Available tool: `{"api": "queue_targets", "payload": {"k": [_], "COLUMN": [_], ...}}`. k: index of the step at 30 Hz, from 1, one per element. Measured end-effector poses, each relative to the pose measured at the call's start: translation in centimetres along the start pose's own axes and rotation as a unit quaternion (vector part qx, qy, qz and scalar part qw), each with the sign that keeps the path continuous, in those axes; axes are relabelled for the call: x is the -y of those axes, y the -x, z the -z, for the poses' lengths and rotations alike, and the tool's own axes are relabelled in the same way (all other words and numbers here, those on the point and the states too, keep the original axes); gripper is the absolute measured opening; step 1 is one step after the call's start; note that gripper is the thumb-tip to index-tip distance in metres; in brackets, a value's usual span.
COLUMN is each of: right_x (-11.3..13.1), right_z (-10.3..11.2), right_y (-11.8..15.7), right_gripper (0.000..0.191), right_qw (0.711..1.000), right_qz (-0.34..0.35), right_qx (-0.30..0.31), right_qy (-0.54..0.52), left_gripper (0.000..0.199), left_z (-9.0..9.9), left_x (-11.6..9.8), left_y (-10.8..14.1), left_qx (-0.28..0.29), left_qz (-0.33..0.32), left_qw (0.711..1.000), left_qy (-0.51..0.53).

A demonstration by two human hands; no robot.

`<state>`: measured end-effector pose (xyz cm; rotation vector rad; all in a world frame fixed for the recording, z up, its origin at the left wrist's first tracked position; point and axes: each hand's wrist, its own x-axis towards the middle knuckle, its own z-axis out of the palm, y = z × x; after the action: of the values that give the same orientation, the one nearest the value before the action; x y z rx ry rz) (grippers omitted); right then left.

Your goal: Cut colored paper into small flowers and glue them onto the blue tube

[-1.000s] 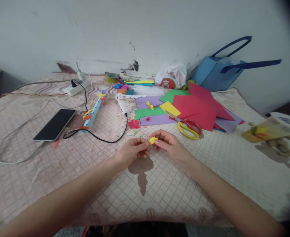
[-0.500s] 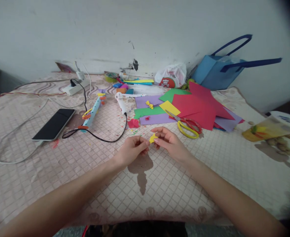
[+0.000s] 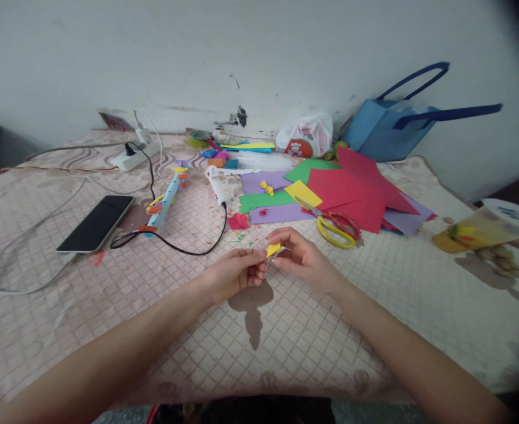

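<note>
Our left hand [image 3: 240, 272] has its thumb and finger clamped on the small yellow paper piece [image 3: 273, 249], which sits between our two hands, above the tablecloth [image 3: 295, 341]. Our right hand [image 3: 303, 258] has thumb and forefinger apart around its other side; we cannot tell whether they touch it. Beyond our right fingers lie the scissors [image 3: 336, 229], partly over red paper [image 3: 352, 191].
</note>
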<state>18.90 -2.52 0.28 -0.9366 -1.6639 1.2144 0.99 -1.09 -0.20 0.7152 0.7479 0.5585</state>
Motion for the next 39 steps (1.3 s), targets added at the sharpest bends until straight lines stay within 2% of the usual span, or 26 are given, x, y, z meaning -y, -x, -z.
{"api": "queue_targets", "payload": {"k": [2, 3, 7, 10, 15, 20, 23, 30, 39], "right_x": [0.0, -0.1, -0.6, -0.7, -0.8, -1.3, -1.4, -0.7, -0.5], "right_z": [0.1, 0.1, 0.1, 0.0, 0.0, 0.0, 0.1, -0.1, -0.6], "right_y": [0.0, 0.0, 0.0, -0.1, -0.2, -0.1, -0.1, -0.1, 0.4], "right_gripper": [0.009, 0.006, 0.013, 0.019, 0.016, 0.017, 0.016, 0.013, 0.008], "right_qw": [1.000, 1.000, 0.998, 0.996, 0.992, 0.984, 0.984, 0.996, 0.990], "right_qz": [0.001, -0.008, -0.056, -0.075, -0.088, -0.109, -0.107, -0.051, 0.001], "right_qx": [-0.002, -0.006, -0.041, -0.050, -0.057, -0.055, -0.056, -0.067, -0.086], "right_qy": [0.022, 0.026, 0.008, -0.014, -0.073, -0.130, -0.130, 0.000, 0.109], "left_gripper": [0.019, 0.020, 0.024, 0.024, 0.022, 0.025, 0.026, 0.022, 0.018], "left_z": [0.0, 0.0, 0.2, 0.2, 0.0, 0.2, 0.3, 0.1, 0.4], "left_x": [0.1, 0.1, 0.4, 0.3, 0.3, 0.6, 0.6, 0.5, 0.7], "left_y": [0.0, 0.0, -0.1, -0.1, -0.1, 0.0, 0.0, 0.0, -0.1], "left_qx": [0.017, 0.015, -0.027, -0.048, -0.059, -0.032, -0.019, -0.026, -0.006], "left_qz": [0.022, 0.012, -0.098, -0.131, -0.101, -0.088, -0.086, -0.049, -0.023], "left_qw": [1.000, 1.000, 0.989, 0.975, 0.983, 0.990, 0.991, 0.998, 0.999], "left_qy": [0.011, -0.002, -0.107, -0.173, -0.141, -0.108, -0.100, -0.039, -0.021]}}
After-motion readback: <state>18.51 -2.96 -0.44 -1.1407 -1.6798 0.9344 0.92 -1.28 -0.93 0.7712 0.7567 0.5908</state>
